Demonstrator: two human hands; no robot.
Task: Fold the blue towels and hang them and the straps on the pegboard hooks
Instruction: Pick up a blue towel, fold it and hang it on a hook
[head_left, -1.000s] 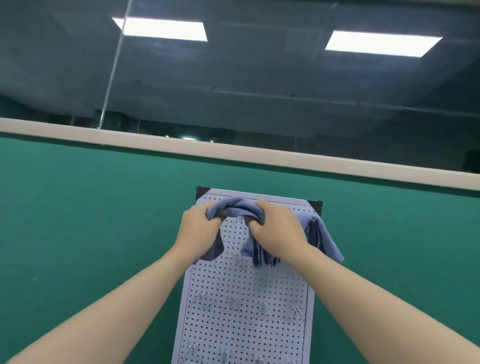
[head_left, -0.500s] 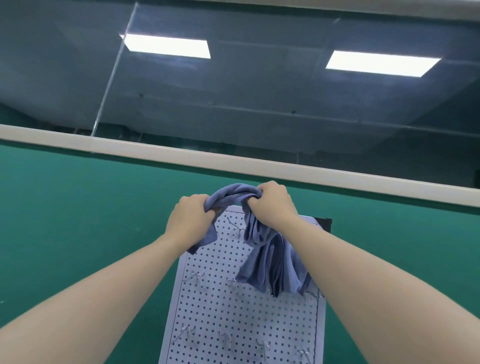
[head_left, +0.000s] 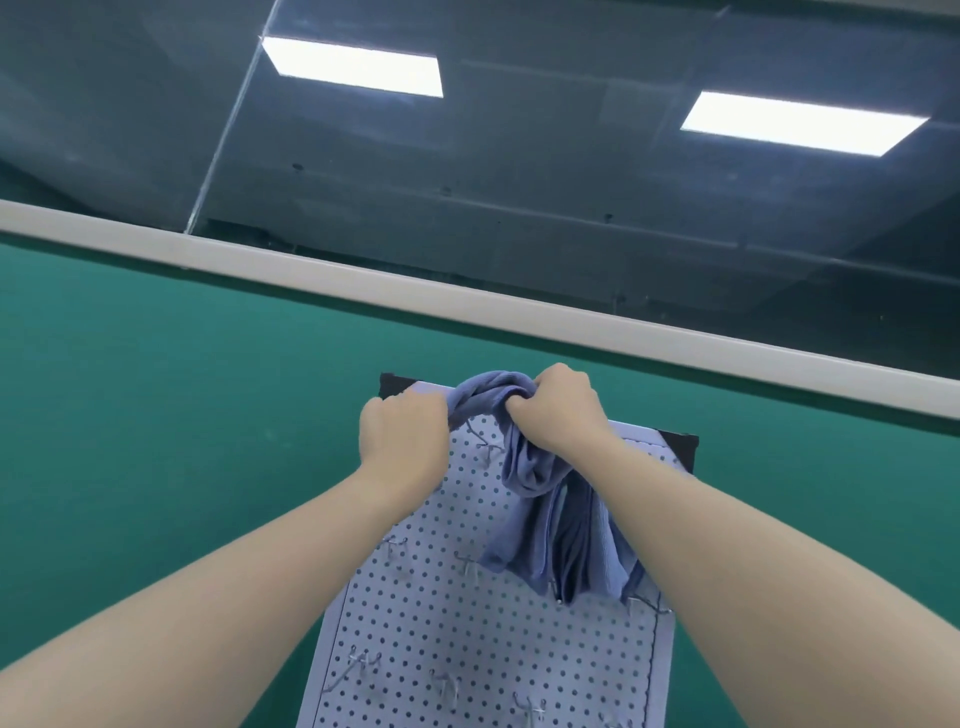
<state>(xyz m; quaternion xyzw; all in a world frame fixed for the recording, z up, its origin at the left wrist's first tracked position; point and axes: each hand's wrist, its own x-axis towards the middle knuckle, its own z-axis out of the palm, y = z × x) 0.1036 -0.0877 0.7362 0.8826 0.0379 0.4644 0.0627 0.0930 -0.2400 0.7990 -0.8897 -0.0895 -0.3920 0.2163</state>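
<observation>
A blue towel (head_left: 550, 525) hangs bunched in front of the top of a pale perforated pegboard (head_left: 467, 634). My left hand (head_left: 402, 441) grips the towel's left end near the board's upper left corner. My right hand (head_left: 558, 410) grips the bunched top of the towel just right of it, and the folds fall down below that hand over the board's upper right part. Small metal hooks (head_left: 470, 564) stick out of the board in rows; one hook (head_left: 480, 439) shows right under the stretch of towel between my hands. No straps are in view.
The pegboard stands against a green wall (head_left: 156, 395) with a white rail (head_left: 467, 296) above it. Over the rail is dark glass (head_left: 519, 156) with reflected ceiling lights. Lower hooks (head_left: 363, 662) on the board are bare.
Both hands have lifted the towel from the board's face up to its top edge. The towel's folds now hang down lower and longer under my right hand.
</observation>
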